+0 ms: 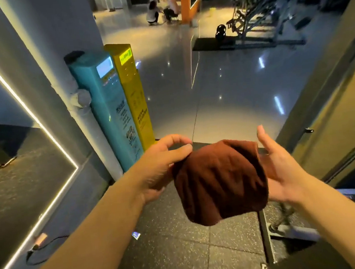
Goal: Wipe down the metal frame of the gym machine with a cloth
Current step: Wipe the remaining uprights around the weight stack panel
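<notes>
A brown cloth (220, 180) hangs bunched in front of me at chest height. My left hand (164, 164) pinches its upper left edge between thumb and curled fingers. My right hand (280, 167) lies flat and straight-fingered against the cloth's right side, palm turned inward. A gym machine (254, 23) with a dark metal frame stands far off at the upper right on a black mat. Part of another metal frame base (291, 229) shows low on the right, near my right forearm.
A teal kiosk (108, 111) and a yellow kiosk (133, 90) stand against the wall on the left. A lit mirror (9, 152) covers the left wall. Two people (162, 10) crouch far back on the glossy floor. Speckled rubber flooring (172, 244) lies underfoot.
</notes>
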A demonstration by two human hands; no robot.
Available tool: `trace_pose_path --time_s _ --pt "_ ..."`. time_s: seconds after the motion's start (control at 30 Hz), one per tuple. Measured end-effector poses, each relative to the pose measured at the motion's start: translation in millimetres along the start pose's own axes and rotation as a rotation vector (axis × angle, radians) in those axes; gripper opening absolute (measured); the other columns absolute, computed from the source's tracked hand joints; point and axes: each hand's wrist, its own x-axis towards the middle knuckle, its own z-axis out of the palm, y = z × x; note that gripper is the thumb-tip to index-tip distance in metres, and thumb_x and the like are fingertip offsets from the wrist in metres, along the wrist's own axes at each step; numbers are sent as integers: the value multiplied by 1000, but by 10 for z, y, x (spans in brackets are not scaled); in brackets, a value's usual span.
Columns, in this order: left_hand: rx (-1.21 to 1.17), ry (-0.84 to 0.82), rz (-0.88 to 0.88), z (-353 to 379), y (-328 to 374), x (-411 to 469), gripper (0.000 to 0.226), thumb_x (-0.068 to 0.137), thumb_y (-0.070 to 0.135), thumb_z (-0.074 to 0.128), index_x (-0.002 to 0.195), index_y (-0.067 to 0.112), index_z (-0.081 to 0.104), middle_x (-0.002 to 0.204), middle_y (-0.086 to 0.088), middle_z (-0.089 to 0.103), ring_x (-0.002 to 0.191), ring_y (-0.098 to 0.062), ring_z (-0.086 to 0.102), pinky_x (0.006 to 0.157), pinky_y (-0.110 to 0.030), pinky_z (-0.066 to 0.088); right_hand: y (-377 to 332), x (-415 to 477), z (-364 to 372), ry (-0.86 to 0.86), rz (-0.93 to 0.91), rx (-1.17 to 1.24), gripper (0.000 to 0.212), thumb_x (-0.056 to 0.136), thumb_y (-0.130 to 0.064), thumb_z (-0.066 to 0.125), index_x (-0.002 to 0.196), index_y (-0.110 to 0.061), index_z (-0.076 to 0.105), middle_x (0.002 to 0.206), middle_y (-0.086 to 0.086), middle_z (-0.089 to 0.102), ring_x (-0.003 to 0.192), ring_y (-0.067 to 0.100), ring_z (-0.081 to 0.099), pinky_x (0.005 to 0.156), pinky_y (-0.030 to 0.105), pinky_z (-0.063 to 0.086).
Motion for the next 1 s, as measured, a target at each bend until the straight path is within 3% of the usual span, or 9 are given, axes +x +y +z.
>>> trace_pose_path --time_s 0.07,0.2,0.33,0.43,0.57,0.73,0.83,0.9,1.0 --pt "6 25 36 -16 -8 318 16 93 -2 67 97 14 68 78 0 66 66 -9 61 56 -16 49 61 151 -123 -8 24 37 89 86 -77 55 141 -7 60 143 25 57 134 44 54 120 58 31" --pt "192 -56 82 -98 110 900 39 69 -5 78 106 9 73 91 -5 76 82 -13 70 70 -18 55 -109 412 -226 260 -221 -146 49 88 -33 68 135 -21 63 128 16 70 113 31 71 95 45 53" --pt "561 -148 153 -82 314 1484 48 80 -17 76 120 9 72 115 -5 76 109 -16 71 96 -25 56 -415 559 -253 373 -465 -440 40 91 -7 69 129 -20 68 115 8 76 102 22 75 82 34 58" --pt "847 -194 252 51 461 1850 54 80 -11 79 126 18 71 124 5 71 115 -5 66 106 -25 51 -639 534 -283 574 -586 -691 47 86 -11 80 128 -30 70 111 -6 76 95 9 74 75 21 58" --pt "1073 -241 403 341 545 2379 53 84 0 80 123 35 69 125 12 64 121 -6 59 110 -24 42 -869 519 -402 978 -776 -1215 38 85 -23 83 120 -36 74 98 -30 65 87 -25 56 77 -4 39" --pt "1199 -378 509 729 481 3058 20 98 15 66 108 32 71 123 4 51 119 -8 47 101 -17 33 -1008 496 -626 1295 -714 -1391 7 87 -40 77 92 -40 72 115 -14 48 114 0 41 96 19 35" --pt "1182 -544 448 889 515 3459 17 100 27 66 85 36 64 116 8 58 117 -5 52 96 -18 39 -1159 445 -736 1284 -512 -1213 23 90 -52 68 85 -30 70 119 -12 58 114 4 51 97 31 44" --pt "1066 -688 347 1013 551 3706 19 101 34 65 83 29 64 88 11 65 85 -3 60 75 -18 45 -1288 402 -684 1199 -577 -777 34 88 -53 68 89 -20 75 91 -1 75 89 14 69 79 34 53" --pt "842 -832 218 1232 554 3959 23 105 25 60 82 23 65 62 16 64 58 4 56 60 -16 44 -1378 463 -579 1166 -668 -237 30 96 -42 65 99 -15 78 90 8 79 84 24 77 75 34 59"
